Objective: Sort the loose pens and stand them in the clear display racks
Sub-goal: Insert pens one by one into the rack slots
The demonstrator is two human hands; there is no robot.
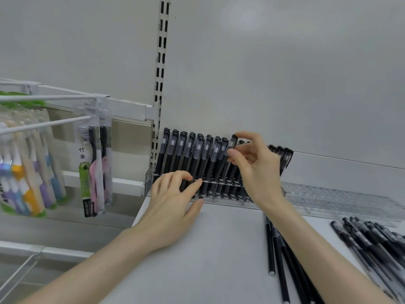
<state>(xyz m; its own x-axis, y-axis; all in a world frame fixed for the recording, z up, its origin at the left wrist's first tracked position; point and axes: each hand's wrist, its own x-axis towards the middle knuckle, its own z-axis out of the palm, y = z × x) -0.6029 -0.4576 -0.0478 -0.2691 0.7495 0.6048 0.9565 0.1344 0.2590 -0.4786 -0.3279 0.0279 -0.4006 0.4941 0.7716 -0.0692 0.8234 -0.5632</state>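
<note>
Here, the right hand (252, 170) pinches one black pen (233, 141) near its cap, between thumb and index finger. This pen stands tilted at the right end of the row of black pens (186, 154) that already fill the left part of the clear display rack (150, 178); its lower end is hidden among the others. The left hand (173, 200) holds nothing: its fingers are loosely bent and the index finger touches the front rail of this rack, while the palm is over the grey shelf (208, 249). A few more pens stand at the far right of the same rack, partly behind the right hand. Just beside it, to the right, lies a second clear rack (328, 199) with no pens visible in it. Loose black pens (372, 242) lie in a heap near the right edge of the shelf, and some others (275, 249) lie under the right forearm. At the left, packed toothbrushes (94, 167) hang from white hooks.
</note>
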